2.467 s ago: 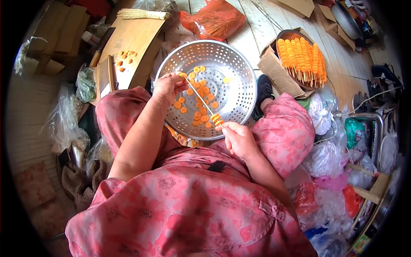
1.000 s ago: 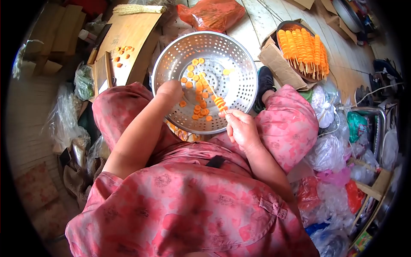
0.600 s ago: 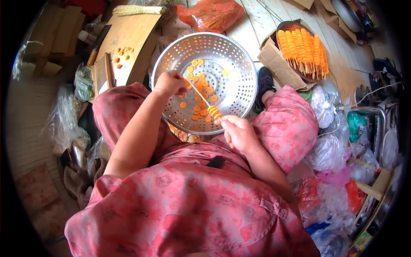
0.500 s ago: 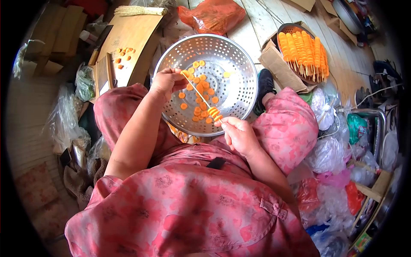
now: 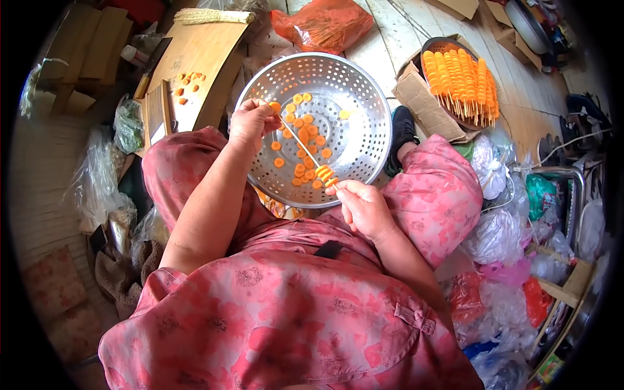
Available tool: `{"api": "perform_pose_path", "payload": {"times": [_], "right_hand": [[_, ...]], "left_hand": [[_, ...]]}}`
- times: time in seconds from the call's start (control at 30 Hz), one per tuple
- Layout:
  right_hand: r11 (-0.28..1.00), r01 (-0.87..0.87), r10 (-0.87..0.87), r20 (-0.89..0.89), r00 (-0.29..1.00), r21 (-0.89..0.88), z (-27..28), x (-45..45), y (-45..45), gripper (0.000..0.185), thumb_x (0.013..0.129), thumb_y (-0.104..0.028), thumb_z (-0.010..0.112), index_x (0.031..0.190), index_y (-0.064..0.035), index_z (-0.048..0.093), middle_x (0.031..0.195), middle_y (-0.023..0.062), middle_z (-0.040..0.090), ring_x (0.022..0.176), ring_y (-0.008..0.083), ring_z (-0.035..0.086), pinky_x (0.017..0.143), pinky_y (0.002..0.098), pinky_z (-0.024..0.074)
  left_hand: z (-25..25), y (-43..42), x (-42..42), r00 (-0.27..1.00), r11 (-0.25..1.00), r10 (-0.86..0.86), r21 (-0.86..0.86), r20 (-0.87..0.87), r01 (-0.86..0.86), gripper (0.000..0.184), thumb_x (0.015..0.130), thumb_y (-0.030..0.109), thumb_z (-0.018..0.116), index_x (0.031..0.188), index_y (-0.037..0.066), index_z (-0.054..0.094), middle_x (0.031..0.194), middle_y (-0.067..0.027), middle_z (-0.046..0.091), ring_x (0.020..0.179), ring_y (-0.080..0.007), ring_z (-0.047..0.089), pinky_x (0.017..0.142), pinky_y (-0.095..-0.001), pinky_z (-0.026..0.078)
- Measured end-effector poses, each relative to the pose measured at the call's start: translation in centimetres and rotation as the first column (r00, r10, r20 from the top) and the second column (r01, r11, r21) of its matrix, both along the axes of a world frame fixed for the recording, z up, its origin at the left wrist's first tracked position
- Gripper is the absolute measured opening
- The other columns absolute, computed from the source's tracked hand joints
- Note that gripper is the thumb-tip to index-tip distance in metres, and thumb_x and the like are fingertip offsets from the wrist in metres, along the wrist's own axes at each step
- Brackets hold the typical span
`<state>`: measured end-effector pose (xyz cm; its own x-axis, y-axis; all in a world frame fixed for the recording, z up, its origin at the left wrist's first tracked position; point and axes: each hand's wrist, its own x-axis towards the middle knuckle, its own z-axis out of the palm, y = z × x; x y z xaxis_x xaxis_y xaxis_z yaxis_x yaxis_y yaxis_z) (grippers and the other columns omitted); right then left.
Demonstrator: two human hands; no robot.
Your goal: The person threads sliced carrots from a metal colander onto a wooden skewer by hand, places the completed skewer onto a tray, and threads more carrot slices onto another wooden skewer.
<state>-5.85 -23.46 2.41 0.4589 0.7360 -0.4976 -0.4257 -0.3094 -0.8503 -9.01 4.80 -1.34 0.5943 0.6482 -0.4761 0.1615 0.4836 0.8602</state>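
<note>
- The left hand [image 5: 253,123] has its fingers pinched on a single round orange carrot slice [image 5: 275,106], at the upper tip of a thin pale wooden stick [image 5: 299,141]; whether the stick has pierced that slice, I cannot tell.
- The right hand [image 5: 357,203] grasps the stick's lower end between thumb and fingers, just below a short row of threaded orange slices [image 5: 326,174].
- The stick slants over the near left part of a wide round silver colander of perforated metal [image 5: 367,91], between the person's knees.
- This skewer looks to be in its early part: a few slices sit near the right hand, and most of its length is bare.
- Left over, loose orange carrot rounds [image 5: 303,170] lie scattered and overlapping in the colander.
- Done, by the look of it: a dense row of full orange skewers [image 5: 460,78] in a dark brown oval basket [image 5: 443,45], set in an open brown cardboard box [image 5: 426,107].
- Small orange pieces [image 5: 190,79] lie apart on the light wooden tabletop [image 5: 211,52].
</note>
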Motion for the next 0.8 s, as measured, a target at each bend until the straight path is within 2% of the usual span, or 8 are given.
{"api": "perform_pose_path", "payload": {"times": [0.03,0.1,0.2,0.23,0.4,0.67,0.73,0.8], "right_hand": [[1.000,-0.004,0.004,0.002,1.000,-0.001,0.0,0.0,0.0,0.024,0.094,-0.017,0.045,0.097,-0.0010,0.062,0.050,-0.0015,0.045,0.038,0.0049,0.040,0.037,0.0202,0.0323],[1.000,-0.010,0.010,0.000,1.000,-0.006,-0.1,-0.1,-0.2,0.023,0.094,-0.017,0.045,0.097,-0.0010,0.062,0.051,-0.0015,0.045,0.038,0.0049,0.040,0.037,0.0202,0.0323],[1.000,0.021,-0.020,-0.010,1.000,0.010,-0.2,-0.1,-0.2,0.024,0.094,-0.017,0.045,0.098,-0.0006,0.061,0.051,-0.0010,0.046,0.038,0.0051,0.040,0.037,0.0205,0.0322],[0.999,0.039,-0.038,-0.011,0.999,0.033,-0.4,0.0,-0.2,0.024,0.094,-0.017,0.044,0.099,-0.0004,0.061,0.051,-0.0006,0.046,0.038,0.0054,0.040,0.037,0.0206,0.0322],[0.994,0.105,-0.105,0.004,0.994,0.038,-0.9,0.1,0.4,0.024,0.094,-0.017,0.044,0.101,0.0002,0.060,0.051,0.0003,0.046,0.039,0.0065,0.040,0.037,0.0212,0.0326],[0.984,0.177,-0.177,0.002,0.984,0.034,-1.3,0.2,0.7,0.022,0.095,-0.015,0.046,0.099,0.0021,0.060,0.050,-0.0006,0.045,0.036,0.0053,0.037,0.035,0.0187,0.0304],[0.980,0.198,-0.198,0.011,0.980,0.019,-1.0,0.4,0.6,0.023,0.095,-0.015,0.046,0.099,0.0025,0.060,0.050,-0.0003,0.045,0.036,0.0057,0.037,0.035,0.0189,0.0304],[0.977,0.213,-0.213,0.025,0.977,0.004,-0.9,0.5,0.6,0.023,0.095,-0.014,0.046,0.099,0.0030,0.060,0.050,0.0001,0.045,0.036,0.0060,0.037,0.035,0.0190,0.0304]], "left_hand": [[-0.2,-0.1,0.0,1.000,1.000,0.001,-0.001,-0.002,-0.001,0.006,0.079,-0.001,0.057,0.080,0.003,0.052,0.073,-0.0089,0.060,0.062,-0.0172,0.061,0.060,-0.0298,0.056],[-0.8,-0.3,0.0,0.993,0.963,-0.119,0.241,-0.021,0.120,0.009,0.077,-0.002,0.058,0.077,0.004,0.052,0.074,-0.0081,0.060,0.063,-0.0162,0.062,0.061,-0.0286,0.055],[0.5,-1.7,0.0,0.986,0.977,-0.163,0.135,-0.029,0.166,0.010,0.076,-0.004,0.058,0.075,0.004,0.052,0.075,-0.0078,0.061,0.064,-0.0158,0.062,0.062,-0.0277,0.055],[0.7,-2.1,-0.1,0.977,0.978,-0.210,0.014,0.018,0.210,0.012,0.075,-0.004,0.060,0.075,0.005,0.053,0.076,-0.0080,0.063,0.065,-0.0162,0.063,0.062,-0.0278,0.055],[1.3,-7.5,-1.4,0.869,0.846,-0.493,-0.204,0.052,0.492,0.006,0.080,0.004,0.062,0.085,0.005,0.058,0.087,-0.0110,0.065,0.077,-0.0213,0.066,0.072,-0.0348,0.056],[1.5,-7.8,-1.3,0.868,0.850,-0.495,-0.181,0.042,0.494,0.008,0.079,0.004,0.064,0.085,0.004,0.058,0.085,-0.0081,0.064,0.076,-0.0207,0.066,0.074,-0.0344,0.055],[1.9,-7.1,-0.9,0.872,0.868,-0.489,-0.103,-0.004,0.486,0.009,0.076,0.002,0.063,0.083,0.004,0.059,0.078,-0.0049,0.062,0.071,-0.0170,0.064,0.067,-0.0318,0.055],[0.7,-5.7,-0.9,0.848,0.853,-0.521,-0.007,-0.096,0.522,0.008,0.074,0.006,0.064,0.081,0.003,0.061,0.081,-0.0079,0.064,0.072,-0.0167,0.065,0.068,-0.0306,0.054]]}}
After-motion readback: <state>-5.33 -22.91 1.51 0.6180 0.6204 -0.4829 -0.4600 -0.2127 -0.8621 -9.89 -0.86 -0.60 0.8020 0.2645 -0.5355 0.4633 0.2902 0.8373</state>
